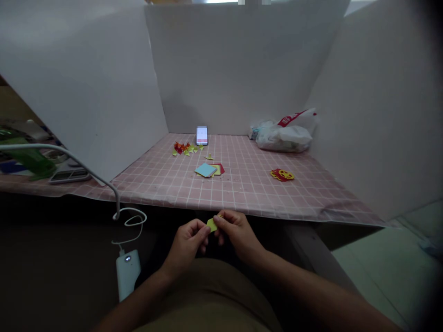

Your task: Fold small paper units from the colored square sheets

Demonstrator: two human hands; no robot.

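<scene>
Between my hands, just off the table's front edge, is a small folded yellow paper. My left hand pinches its left side between thumb and fingers. The other side is gripped by my right hand, whose thumb lies on top of the paper. Beyond them on the table sits a pile of square paper sheets, light blue on top with yellow and red showing beneath. Farther back lies a cluster of small folded paper pieces in red, orange and yellow. One yellow folded piece rests apart from it.
A lit phone stands upright at the back. Red and yellow cut-out shapes lie at the right, with a white plastic bag behind. White panels enclose the table. A white power bank with a cable is at lower left.
</scene>
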